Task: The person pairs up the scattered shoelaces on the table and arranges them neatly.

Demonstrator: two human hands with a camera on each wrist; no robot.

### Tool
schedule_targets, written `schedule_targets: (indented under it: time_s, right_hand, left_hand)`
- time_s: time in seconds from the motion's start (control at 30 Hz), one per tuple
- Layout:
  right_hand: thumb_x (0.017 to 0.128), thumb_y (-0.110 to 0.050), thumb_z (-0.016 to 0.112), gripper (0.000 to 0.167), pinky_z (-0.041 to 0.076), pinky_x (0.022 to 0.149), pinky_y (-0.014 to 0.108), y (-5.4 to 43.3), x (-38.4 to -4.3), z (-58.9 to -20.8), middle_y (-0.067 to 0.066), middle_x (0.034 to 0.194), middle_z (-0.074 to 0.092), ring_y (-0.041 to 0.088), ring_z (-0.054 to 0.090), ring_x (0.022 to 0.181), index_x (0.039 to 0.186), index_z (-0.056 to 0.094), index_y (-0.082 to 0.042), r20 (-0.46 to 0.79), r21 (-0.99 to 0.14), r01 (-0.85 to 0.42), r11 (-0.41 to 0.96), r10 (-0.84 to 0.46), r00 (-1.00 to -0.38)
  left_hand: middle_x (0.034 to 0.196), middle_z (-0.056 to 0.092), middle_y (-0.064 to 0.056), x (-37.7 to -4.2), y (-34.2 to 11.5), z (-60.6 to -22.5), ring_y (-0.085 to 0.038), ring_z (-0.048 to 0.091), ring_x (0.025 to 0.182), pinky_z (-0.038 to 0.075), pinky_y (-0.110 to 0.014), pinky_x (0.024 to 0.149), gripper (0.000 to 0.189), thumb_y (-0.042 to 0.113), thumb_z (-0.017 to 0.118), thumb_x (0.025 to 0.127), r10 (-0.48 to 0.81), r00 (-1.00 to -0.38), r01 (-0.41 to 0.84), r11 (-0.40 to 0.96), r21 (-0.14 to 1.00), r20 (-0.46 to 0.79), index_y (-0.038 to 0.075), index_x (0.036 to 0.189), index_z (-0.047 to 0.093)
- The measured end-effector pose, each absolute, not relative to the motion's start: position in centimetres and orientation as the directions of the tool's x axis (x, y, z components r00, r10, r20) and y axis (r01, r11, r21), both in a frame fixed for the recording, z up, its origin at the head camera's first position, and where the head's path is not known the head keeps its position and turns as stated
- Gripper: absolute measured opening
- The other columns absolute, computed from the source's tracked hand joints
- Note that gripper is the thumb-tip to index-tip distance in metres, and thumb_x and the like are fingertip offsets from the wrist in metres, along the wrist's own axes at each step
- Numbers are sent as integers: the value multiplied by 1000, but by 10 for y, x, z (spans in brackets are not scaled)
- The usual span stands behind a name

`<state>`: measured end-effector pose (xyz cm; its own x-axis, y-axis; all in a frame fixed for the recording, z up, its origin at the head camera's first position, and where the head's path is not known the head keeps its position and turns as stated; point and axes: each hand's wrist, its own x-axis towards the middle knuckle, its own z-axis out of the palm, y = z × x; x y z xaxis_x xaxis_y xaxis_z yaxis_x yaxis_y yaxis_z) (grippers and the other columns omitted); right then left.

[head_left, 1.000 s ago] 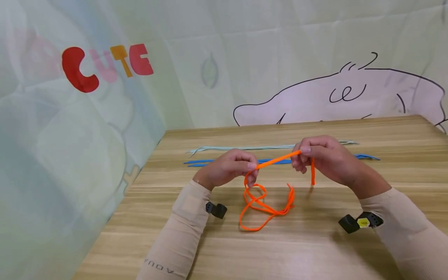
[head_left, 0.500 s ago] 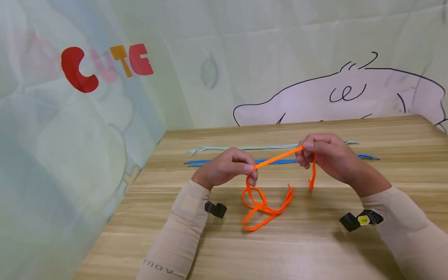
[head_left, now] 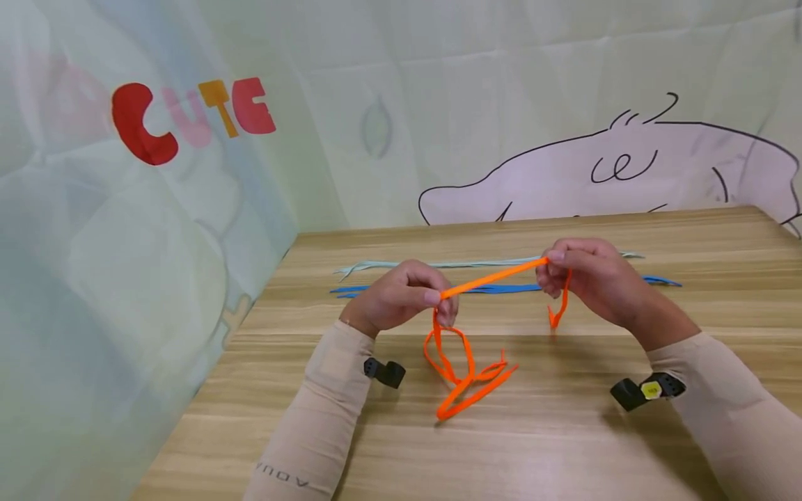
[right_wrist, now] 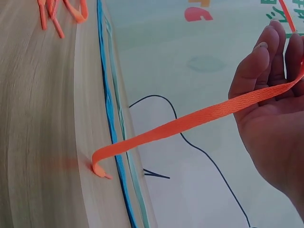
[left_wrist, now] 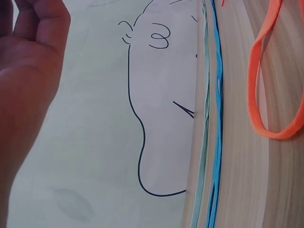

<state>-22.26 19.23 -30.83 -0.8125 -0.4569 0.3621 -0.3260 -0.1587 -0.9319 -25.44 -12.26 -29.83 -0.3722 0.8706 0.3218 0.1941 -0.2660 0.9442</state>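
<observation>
An orange shoelace (head_left: pixel 495 277) runs between both hands, rising toward the right. My left hand (head_left: pixel 402 296) pinches it between thumb and fingers, and the rest hangs below in loose loops that reach down to the table. My right hand (head_left: pixel 592 282) pinches it farther along, with a short tail dangling under the fingers. In the right wrist view that tail of orange lace (right_wrist: pixel 204 115) crosses the palm and bends near its tip. Behind the hands lie blue shoelaces (head_left: pixel 501 288), and beyond them pale green shoelaces (head_left: pixel 473 264), both stretched straight and partly hidden by the hands.
The wood-grain table (head_left: pixel 551 438) extends under both forearms. A printed cloth backdrop (head_left: pixel 388 90) rises along its back edge and left side. Dark wrist cameras sit on both sleeves, the left camera (head_left: pixel 385 373) and the right camera (head_left: pixel 633 394).
The hands have moved slightly apart, lengthening the orange stretch between them. The loops under the left hand have shifted left and changed shape; the right-hand tail has swung and bent. The other laces stay put.
</observation>
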Motion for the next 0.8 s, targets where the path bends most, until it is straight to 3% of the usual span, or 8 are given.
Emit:
schedule_targets:
  time_s: [0.43,0.8]
  right_hand:
    - [106,-7,42,31,49,68,30,198,-228,-315,6,84,63,20,58,77,81,59,-2,317,-948,-270,-168,-431,-845]
    - [106,-10,44,30,50,68,29,201,-231,-316,7,82,63,19,58,76,84,63,-3,272,-961,-228,-155,-398,-876]
  left_hand:
    - [70,61,3,-259,-127,-297,-21,57,72,49,-33,71,26,39,65,94,840,-368,215,-341,915,399,19,80,71]
    - [67,55,2,-259,-132,-296,-20,54,70,44,-33,72,32,38,65,95,781,-425,221,-400,890,457,15,74,62]
